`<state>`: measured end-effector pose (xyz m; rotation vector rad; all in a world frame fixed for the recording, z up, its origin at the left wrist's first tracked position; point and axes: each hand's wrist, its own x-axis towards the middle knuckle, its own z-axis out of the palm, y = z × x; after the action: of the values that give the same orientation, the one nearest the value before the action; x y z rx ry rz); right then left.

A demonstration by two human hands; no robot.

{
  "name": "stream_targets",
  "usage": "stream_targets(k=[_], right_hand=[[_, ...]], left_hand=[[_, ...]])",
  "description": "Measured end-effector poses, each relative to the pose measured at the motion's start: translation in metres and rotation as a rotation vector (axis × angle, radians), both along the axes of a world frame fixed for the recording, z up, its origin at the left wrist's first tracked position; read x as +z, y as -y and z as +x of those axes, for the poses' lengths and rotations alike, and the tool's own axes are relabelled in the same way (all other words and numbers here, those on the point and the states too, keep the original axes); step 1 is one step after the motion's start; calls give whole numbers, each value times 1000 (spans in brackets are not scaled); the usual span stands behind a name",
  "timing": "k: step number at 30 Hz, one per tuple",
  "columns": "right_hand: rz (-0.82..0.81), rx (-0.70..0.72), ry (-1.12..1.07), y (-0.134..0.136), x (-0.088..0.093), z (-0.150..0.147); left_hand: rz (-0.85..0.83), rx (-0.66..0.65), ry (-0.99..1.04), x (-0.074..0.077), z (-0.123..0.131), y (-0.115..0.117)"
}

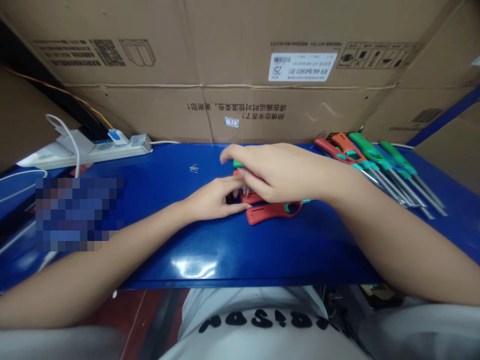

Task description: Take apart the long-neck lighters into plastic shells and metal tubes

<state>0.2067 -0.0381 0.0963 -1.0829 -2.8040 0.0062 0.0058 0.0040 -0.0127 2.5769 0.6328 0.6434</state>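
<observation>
Several stick lighters lie side by side on the blue table under my hands. The nearest is a red stick lighter (262, 213). Beyond it a second red lighter (253, 197) is partly covered, and a bit of a green lighter (237, 163) shows past my right hand. My left hand (219, 197) has its fingers curled at the handle end of the second red lighter, thumb along it. Above it, my right hand (273, 170) is closed with bent fingers, its fingertips by my left fingers; whatever they pinch is hidden. A small heap of thin metal pins (194, 168) lies left of the lighters.
At the right, several more lighters (378, 160) with red, orange and green handles lie in a row. A white power strip (101, 151) with cables sits at the back left, near a blurred-out patch (75, 215). A cardboard wall (161, 110) stands behind the table.
</observation>
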Motion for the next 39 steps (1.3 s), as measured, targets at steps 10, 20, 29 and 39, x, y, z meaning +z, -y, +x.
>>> stream_targets(k=[10,20,29,39], right_hand=[[-27,28,-19,2,1,-1],[3,5,13,3,3,-2],[-50,52,-38,4,3,0],[-32,35,-22,3,2,0]], left_hand=[[-2,5,-14,-1,-1,-1],[-2,6,-8,-2,-1,-1],[-5,-14,0,-1,-1,-2],[6,0,-15,-1,-1,-2]])
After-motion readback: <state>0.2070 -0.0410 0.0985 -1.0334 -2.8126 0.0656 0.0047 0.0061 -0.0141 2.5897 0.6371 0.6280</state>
